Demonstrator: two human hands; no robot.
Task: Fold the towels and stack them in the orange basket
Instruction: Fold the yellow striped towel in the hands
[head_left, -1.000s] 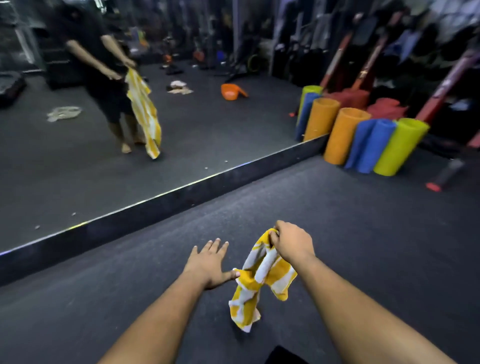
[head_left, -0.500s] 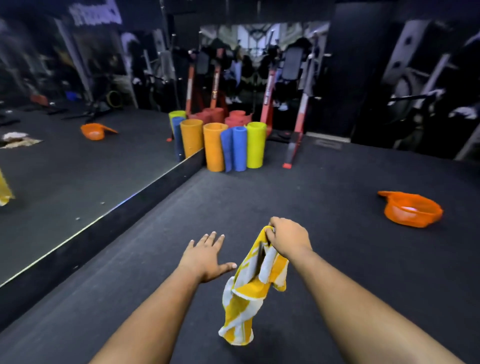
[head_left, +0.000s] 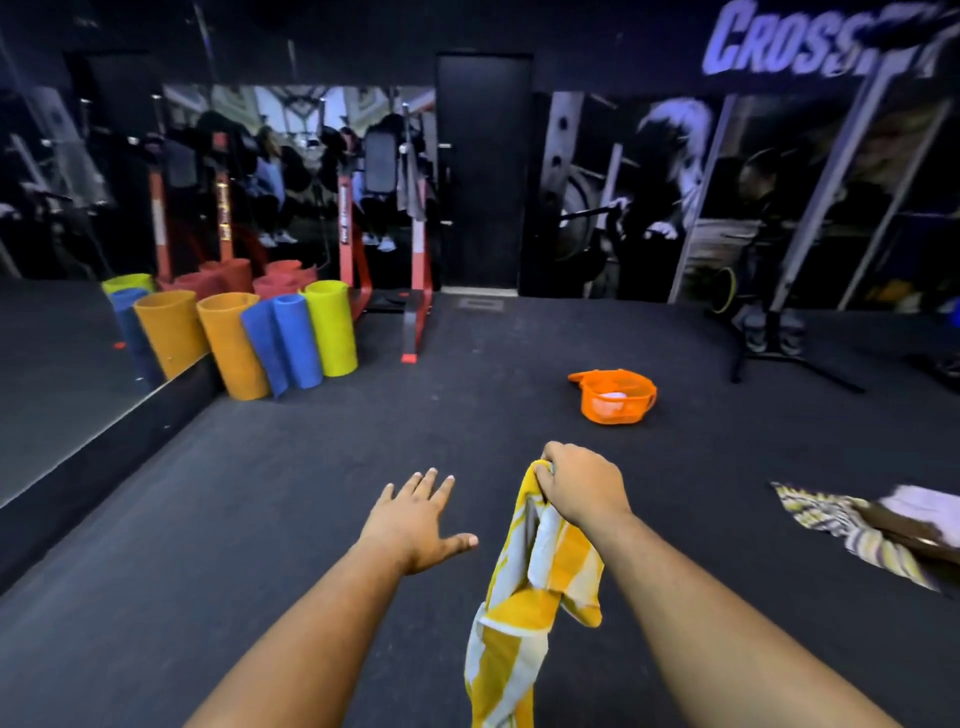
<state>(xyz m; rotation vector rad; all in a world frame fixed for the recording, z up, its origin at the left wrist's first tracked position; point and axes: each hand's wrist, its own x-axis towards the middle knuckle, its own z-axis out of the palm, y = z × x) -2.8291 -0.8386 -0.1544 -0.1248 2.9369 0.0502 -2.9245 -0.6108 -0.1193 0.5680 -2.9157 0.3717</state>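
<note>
My right hand (head_left: 582, 483) grips the top edge of a yellow-and-white striped towel (head_left: 524, 613), which hangs down loosely in front of me. To its left my left hand (head_left: 415, 519) is held out flat, fingers spread, holding nothing and apart from the towel. The orange basket (head_left: 618, 397) stands on the dark floor ahead and slightly right, with something white inside it. More towels, a striped one (head_left: 852, 530) and a white one (head_left: 919, 506), lie in a loose pile on the floor at the right edge.
Upright rolled mats (head_left: 270, 338) in orange, blue and yellow stand at the left by the mirror wall (head_left: 62, 332). Red rack posts (head_left: 418, 291) rise behind them. A black stand (head_left: 774, 338) is at the back right. Dark floor (head_left: 467, 415) stretches between me and the basket.
The view has swung right, away from the mirror, bringing the orange basket nearer the centre and the towel pile into sight. My hands keep their pose, the right one still holding the towel.
</note>
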